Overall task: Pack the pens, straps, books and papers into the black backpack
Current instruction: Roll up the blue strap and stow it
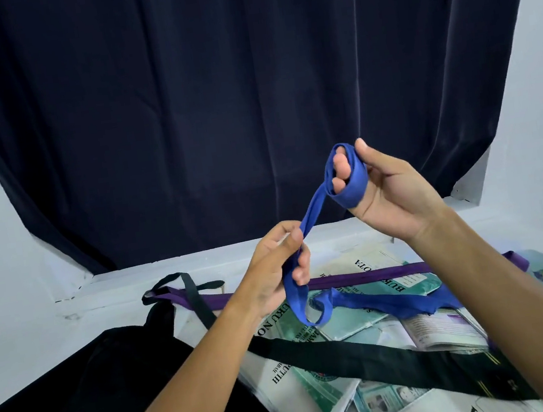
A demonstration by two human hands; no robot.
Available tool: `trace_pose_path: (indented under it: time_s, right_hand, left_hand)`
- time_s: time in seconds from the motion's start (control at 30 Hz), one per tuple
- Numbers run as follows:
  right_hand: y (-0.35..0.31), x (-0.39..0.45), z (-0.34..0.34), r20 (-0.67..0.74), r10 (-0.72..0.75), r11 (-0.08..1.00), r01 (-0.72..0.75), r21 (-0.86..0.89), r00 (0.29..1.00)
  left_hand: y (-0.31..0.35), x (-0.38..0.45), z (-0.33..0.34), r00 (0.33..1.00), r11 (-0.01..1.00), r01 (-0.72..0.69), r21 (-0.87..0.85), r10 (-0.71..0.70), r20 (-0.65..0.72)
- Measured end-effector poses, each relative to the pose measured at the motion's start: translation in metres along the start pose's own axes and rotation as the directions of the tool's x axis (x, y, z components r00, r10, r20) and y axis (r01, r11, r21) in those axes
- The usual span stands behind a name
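A dark navy curtain (233,107) hung across a pale wall behind a white bench (119,295) strewn with printed matter. Above that bench, the right hand (389,190) was raised with its fingers (340,165) curled inside several turns of a blue strap (311,207) wound around them, the thumb lying against the outside of the coil. From the coil the strap ran down and toward the left hand (281,266), which sat lower and nearer the person and pinched the strap between thumb and curled fingers. Below the left hand the loose tail of the strap dropped in a loop onto the pile and trailed away beneath the right forearm.

Under both hands lay overlapping books and papers (321,382), green and white with printed titles, some of them open. A purple strap (375,274) stretched across the pile just beyond the left hand, passing below the right wrist. A black strap (369,355) crossed the papers diagonally nearer the person, running under both forearms, with its looped far end resting on the bench beyond the left forearm. The black backpack (99,401) lay outside the left forearm, at the near corner of the bench, touching the edge of the papers. Whether its opening was unzipped could not be told.
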State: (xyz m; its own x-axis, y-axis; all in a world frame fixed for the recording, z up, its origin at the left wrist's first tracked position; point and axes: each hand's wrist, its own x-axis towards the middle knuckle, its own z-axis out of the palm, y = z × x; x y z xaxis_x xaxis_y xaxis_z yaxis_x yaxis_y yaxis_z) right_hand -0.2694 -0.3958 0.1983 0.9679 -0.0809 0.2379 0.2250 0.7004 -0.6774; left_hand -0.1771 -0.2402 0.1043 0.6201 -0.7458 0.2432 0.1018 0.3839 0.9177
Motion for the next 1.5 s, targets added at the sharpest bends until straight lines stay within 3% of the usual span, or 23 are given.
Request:
trace_pose_path:
  time_s: [0.07,0.17,0.23,0.33,0.4,0.43,0.53,0.57,0.73,0.97,1.27,1.4,1.47,1.5]
  right_hand:
    - [-0.001,0.0,0.005,0.023,0.01,0.998,-0.008,-0.058,1.0]
    - [-0.007,-0.002,0.016,0.024,0.026,0.996,-0.024,-0.085,0.999]
    - [-0.013,-0.003,0.026,0.031,0.013,0.993,-0.009,-0.118,0.999]
    - [-0.021,-0.002,0.04,0.052,0.005,0.98,0.005,-0.198,0.999]
    - [-0.026,-0.001,0.048,0.064,0.011,0.972,0.004,-0.235,0.998]
    - [-0.028,0.0,0.051,0.062,0.01,0.971,0.005,-0.24,0.998]
    - [-0.036,-0.001,0.061,0.053,-0.013,0.97,0.025,-0.243,0.998]
    - [-0.038,-0.001,0.064,0.05,-0.021,0.967,0.033,-0.254,0.999]
    - [-0.045,-0.001,0.066,-0.002,-0.054,0.952,0.051,-0.3,0.999]
    - [-0.048,0.005,0.061,-0.021,-0.116,0.939,0.103,-0.327,0.993]
    - [-0.052,0.021,0.035,-0.035,-0.246,0.862,0.202,-0.464,0.969]
    - [-0.047,0.028,0.019,0.01,-0.341,0.738,0.275,-0.617,0.94]
    - [-0.042,0.031,0.011,0.082,-0.424,0.571,0.337,-0.749,0.902]
    - [-0.039,0.032,0.008,0.146,-0.46,0.432,0.364,-0.825,0.876]
  left_hand:
    - [0.001,0.003,0.0,0.999,0.994,-0.021,0.107,0.024,-0.027]
    - [0.0,0.009,0.001,0.962,0.905,-0.054,0.421,0.16,-0.22]
    - [-0.004,0.012,0.005,0.871,0.8,-0.113,0.589,0.365,-0.33]
    - [-0.008,0.012,0.021,0.639,0.479,-0.32,0.817,0.746,-0.187]
    - [-0.007,0.017,0.039,0.572,0.379,-0.364,0.851,0.812,-0.117]
    - [-0.003,0.02,0.048,0.6,0.425,-0.364,0.828,0.788,-0.141]
    - [0.008,0.032,0.065,0.742,0.721,-0.345,0.601,0.601,-0.295]
    - [0.01,0.035,0.068,0.751,0.76,-0.356,0.544,0.579,-0.316]
    - [0.014,0.042,0.074,0.681,0.708,-0.394,0.586,0.653,-0.332]
    - [0.025,0.039,0.079,0.827,0.769,-0.323,0.552,0.513,-0.23]
    - [0.033,0.017,0.07,0.95,0.978,-0.157,0.14,0.188,-0.25]
    - [0.037,0.006,0.065,0.983,0.996,-0.085,0.028,0.089,-0.16]
    - [0.04,0.003,0.062,0.988,0.996,-0.091,0.021,0.092,-0.123]
    - [0.041,0.003,0.061,0.988,0.995,-0.1,0.027,0.103,-0.111]
